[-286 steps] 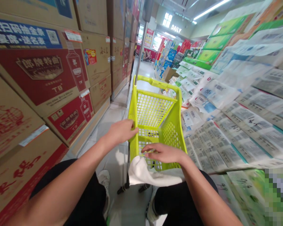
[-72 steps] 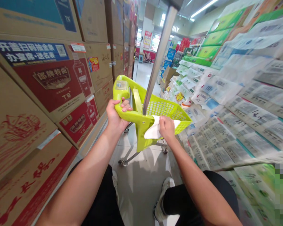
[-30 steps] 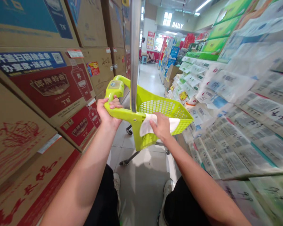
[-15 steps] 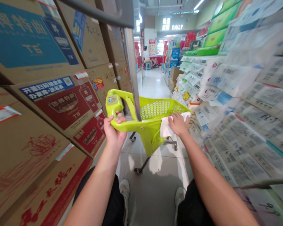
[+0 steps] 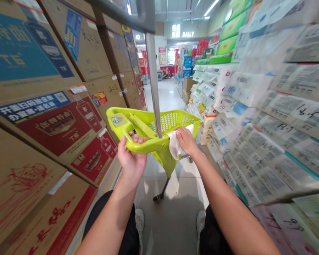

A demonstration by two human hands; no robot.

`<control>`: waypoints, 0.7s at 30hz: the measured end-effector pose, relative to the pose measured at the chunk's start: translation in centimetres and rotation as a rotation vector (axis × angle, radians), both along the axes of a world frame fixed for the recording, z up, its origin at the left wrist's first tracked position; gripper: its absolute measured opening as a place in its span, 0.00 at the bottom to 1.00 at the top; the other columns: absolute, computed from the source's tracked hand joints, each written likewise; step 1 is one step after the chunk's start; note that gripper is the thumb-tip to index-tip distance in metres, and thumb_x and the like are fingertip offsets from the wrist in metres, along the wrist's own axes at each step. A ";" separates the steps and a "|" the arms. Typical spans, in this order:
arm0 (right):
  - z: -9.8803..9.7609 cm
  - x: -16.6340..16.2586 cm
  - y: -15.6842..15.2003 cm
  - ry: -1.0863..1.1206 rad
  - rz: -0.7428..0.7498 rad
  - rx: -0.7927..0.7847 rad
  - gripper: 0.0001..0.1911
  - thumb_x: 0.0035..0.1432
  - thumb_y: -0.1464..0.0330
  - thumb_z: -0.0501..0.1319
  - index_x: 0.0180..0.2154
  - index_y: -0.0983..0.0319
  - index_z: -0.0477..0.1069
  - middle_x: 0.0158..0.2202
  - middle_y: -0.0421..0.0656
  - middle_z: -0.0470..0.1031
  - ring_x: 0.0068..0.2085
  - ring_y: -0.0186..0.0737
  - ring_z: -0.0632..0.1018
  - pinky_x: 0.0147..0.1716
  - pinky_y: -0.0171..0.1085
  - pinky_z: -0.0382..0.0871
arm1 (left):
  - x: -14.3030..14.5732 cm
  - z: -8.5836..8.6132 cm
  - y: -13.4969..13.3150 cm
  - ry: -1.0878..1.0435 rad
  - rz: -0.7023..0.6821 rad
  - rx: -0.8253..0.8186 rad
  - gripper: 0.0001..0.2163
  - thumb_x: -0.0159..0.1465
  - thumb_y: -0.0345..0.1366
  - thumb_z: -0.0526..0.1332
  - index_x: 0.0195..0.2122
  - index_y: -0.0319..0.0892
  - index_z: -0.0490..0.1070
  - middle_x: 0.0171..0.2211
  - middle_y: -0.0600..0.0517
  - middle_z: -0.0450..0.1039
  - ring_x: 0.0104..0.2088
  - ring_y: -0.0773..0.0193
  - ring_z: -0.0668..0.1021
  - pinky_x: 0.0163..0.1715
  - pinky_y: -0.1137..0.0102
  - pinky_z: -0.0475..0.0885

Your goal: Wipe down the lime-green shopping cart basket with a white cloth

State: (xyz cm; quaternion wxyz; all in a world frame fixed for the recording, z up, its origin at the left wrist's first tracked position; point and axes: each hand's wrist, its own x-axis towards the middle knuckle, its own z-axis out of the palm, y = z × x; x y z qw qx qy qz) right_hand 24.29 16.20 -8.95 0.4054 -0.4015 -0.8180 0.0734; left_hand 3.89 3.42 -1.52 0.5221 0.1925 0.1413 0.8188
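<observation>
A lime-green plastic shopping cart (image 5: pixel 172 122) stands in the aisle in front of me, with a metal pole (image 5: pixel 154 95) rising from its near side. My left hand (image 5: pixel 131 156) is closed around the cart's green handle bar from below. My right hand (image 5: pixel 186 141) presses a white cloth (image 5: pixel 173 147) against the cart's near right rim, fingers curled on the cloth. Both my forearms reach forward from the bottom of the view.
Stacked cardboard cartons (image 5: pixel 61 117) with red and blue printing wall the left side. Stacked packs in white and green wrapping (image 5: pixel 268 113) line the right. The tiled aisle floor (image 5: pixel 175 198) runs ahead toward far store displays (image 5: pixel 186 63). My shoes show at the bottom.
The view and cart have shifted slightly left. My right hand has slid the white cloth back along the rim toward the pole. My left hand has kept its grip on the handle.
</observation>
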 end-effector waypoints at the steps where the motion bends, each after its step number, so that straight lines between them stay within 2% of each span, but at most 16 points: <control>1: -0.2 0.0 0.2 0.018 0.003 -0.001 0.31 0.74 0.53 0.38 0.52 0.62 0.73 0.51 0.52 0.76 0.57 0.50 0.72 0.62 0.53 0.60 | 0.0 -0.2 0.1 -0.002 -0.010 0.017 0.16 0.64 0.50 0.59 0.37 0.41 0.69 0.24 0.57 0.64 0.26 0.71 0.72 0.38 0.71 0.74; 4: -0.3 -1.2 -0.9 0.057 0.063 -0.009 0.35 0.72 0.48 0.42 0.64 0.64 0.63 0.64 0.55 0.67 0.67 0.53 0.63 0.68 0.56 0.53 | -0.2 -0.5 0.5 -0.004 -0.061 0.011 0.23 0.63 0.59 0.56 0.37 0.40 0.70 0.23 0.56 0.64 0.25 0.69 0.72 0.39 0.67 0.75; 7: 0.2 -2.5 -3.4 0.020 0.113 -0.010 0.49 0.64 0.41 0.53 0.72 0.67 0.48 0.72 0.58 0.53 0.72 0.58 0.54 0.70 0.59 0.50 | -0.4 -0.4 0.6 -0.018 -0.074 -0.016 0.20 0.65 0.55 0.56 0.36 0.40 0.70 0.21 0.58 0.62 0.22 0.70 0.70 0.38 0.68 0.75; 9: 0.8 -2.6 -4.9 -0.039 0.121 0.001 0.50 0.64 0.42 0.55 0.73 0.67 0.45 0.73 0.59 0.50 0.73 0.58 0.52 0.70 0.60 0.50 | -0.5 -0.3 0.6 -0.019 -0.043 -0.018 0.18 0.65 0.52 0.56 0.36 0.40 0.69 0.19 0.59 0.62 0.21 0.71 0.69 0.36 0.69 0.75; 13: 2.4 -1.4 -6.6 -0.165 0.087 0.028 0.34 0.73 0.55 0.45 0.71 0.68 0.54 0.70 0.57 0.58 0.71 0.53 0.60 0.69 0.56 0.55 | -0.8 -0.6 0.4 0.053 0.039 -0.093 0.18 0.62 0.54 0.59 0.36 0.42 0.69 0.19 0.59 0.65 0.23 0.67 0.75 0.35 0.68 0.76; 15: 3.1 -0.6 -7.2 -0.162 0.042 0.035 0.30 0.74 0.59 0.42 0.68 0.66 0.60 0.67 0.55 0.64 0.68 0.52 0.66 0.68 0.55 0.59 | -0.8 -1.0 0.4 0.107 0.071 -0.143 0.20 0.61 0.57 0.60 0.37 0.42 0.69 0.19 0.58 0.68 0.25 0.64 0.78 0.36 0.67 0.76; 18: 3.5 -0.1 -8.1 -0.102 0.038 0.020 0.30 0.74 0.56 0.43 0.67 0.64 0.63 0.66 0.53 0.66 0.67 0.50 0.68 0.67 0.55 0.61 | -0.4 -1.5 0.6 0.152 0.093 -0.162 0.21 0.60 0.58 0.60 0.37 0.43 0.68 0.20 0.57 0.70 0.25 0.62 0.79 0.37 0.66 0.76; 21: 3.6 -0.3 -8.8 -0.051 0.039 -0.027 0.37 0.71 0.49 0.49 0.70 0.67 0.57 0.69 0.56 0.61 0.70 0.54 0.63 0.68 0.56 0.60 | 0.7 -1.8 0.7 0.166 0.108 -0.155 0.20 0.61 0.58 0.61 0.37 0.44 0.68 0.20 0.57 0.72 0.25 0.62 0.79 0.36 0.66 0.75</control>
